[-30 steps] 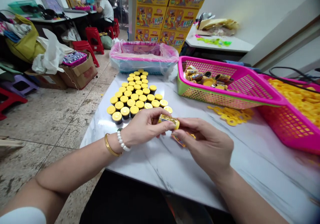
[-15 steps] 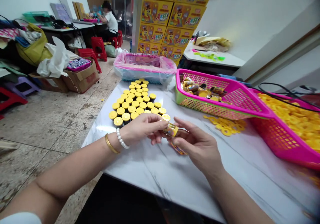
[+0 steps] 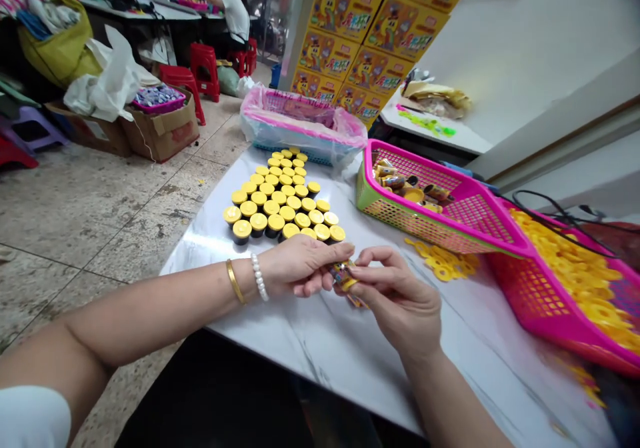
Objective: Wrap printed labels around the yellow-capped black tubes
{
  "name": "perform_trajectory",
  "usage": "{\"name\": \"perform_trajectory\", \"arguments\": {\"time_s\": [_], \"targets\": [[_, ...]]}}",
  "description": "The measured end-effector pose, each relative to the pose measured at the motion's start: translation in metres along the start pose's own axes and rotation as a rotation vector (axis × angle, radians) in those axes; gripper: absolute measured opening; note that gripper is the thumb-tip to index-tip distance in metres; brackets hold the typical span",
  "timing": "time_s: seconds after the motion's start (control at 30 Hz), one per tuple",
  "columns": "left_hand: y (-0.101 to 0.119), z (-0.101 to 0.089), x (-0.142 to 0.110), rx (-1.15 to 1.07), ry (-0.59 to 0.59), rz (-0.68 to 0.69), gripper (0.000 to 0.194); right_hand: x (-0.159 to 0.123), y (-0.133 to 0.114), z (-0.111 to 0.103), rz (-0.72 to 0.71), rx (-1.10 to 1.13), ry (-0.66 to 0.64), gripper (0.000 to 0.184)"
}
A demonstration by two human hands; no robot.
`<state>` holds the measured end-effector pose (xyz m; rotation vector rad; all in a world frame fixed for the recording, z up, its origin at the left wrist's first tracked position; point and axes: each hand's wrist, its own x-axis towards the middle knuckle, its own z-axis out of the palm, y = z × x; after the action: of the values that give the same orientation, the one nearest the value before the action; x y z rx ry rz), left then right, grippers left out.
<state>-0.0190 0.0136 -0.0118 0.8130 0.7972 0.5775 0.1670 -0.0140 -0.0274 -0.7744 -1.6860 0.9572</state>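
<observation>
Just above the table, my left hand (image 3: 313, 265) is closed around a small cup (image 3: 343, 276) with a yellow printed label, held tilted. My right hand (image 3: 400, 295) meets it from the other side, thumb and fingers pinching at the cup's near right edge. Below the cup some colourful printed pieces (image 3: 357, 303) lie on the table, mostly hidden by my hands. Beyond my left hand stand many small dark cups with yellow lids (image 3: 275, 222), upright and close together in a group.
A pink and green basket (image 3: 430, 227) holds more labelled cups. Flat yellow rings (image 3: 443, 268) lie beside it. Farther right, a pink basket (image 3: 530, 288) is full of yellow parts. A plastic-lined basket (image 3: 305, 135) stands at the table's far end, near stacked yellow boxes (image 3: 345, 8). A person (image 3: 235, 15) sits farther back.
The view has shifted a little. My right fingers have drawn in from a wider spread to pinch the cup, which has turned in my hands.
</observation>
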Motion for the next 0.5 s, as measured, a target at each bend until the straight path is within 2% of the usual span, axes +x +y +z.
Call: {"name": "perform_trajectory", "arguments": {"time_s": [0.07, 0.1, 0.2, 0.23, 0.27, 0.3, 0.33, 0.4, 0.43, 0.5], "targets": [[-0.002, 0.001, 0.0, -0.014, -0.021, -0.008, 0.057, 0.004, 0.002, -0.005, -0.046, -0.11, 0.047, 0.019], [-0.002, 0.001, -0.001, -0.024, -0.031, -0.007, 0.056, 0.01, 0.003, -0.01, -0.07, -0.184, 0.121, 0.018], [-0.003, 0.001, -0.003, -0.043, -0.043, 0.012, 0.048, 0.045, 0.008, -0.045, -0.141, -0.375, 0.444, 0.025], [-0.003, 0.001, -0.003, -0.032, -0.045, 0.021, 0.044, 0.058, 0.009, -0.06, -0.138, -0.378, 0.456, 0.043], [-0.002, 0.001, -0.004, -0.015, -0.048, 0.033, 0.041, 0.068, 0.009, -0.075, -0.075, -0.399, 0.415, 0.074], [-0.002, 0.001, -0.005, 0.001, -0.048, 0.049, 0.038, 0.075, 0.009, -0.088, -0.004, -0.477, 0.385, 0.094], [-0.002, 0.002, -0.005, 0.011, -0.046, 0.066, 0.034, 0.077, 0.009, -0.098, 0.02, -0.593, 0.402, 0.089], [-0.001, 0.002, -0.006, 0.021, -0.033, 0.095, 0.029, 0.066, 0.012, -0.104, 0.02, -0.731, 0.359, 0.049], [-0.001, 0.003, -0.006, 0.024, -0.024, 0.1, 0.027, 0.054, 0.015, -0.101, 0.025, -0.754, 0.303, 0.033], [0.0, 0.004, -0.007, 0.044, -0.008, 0.098, 0.024, 0.025, 0.024, -0.088, 0.063, -0.746, 0.124, 0.018]]}}
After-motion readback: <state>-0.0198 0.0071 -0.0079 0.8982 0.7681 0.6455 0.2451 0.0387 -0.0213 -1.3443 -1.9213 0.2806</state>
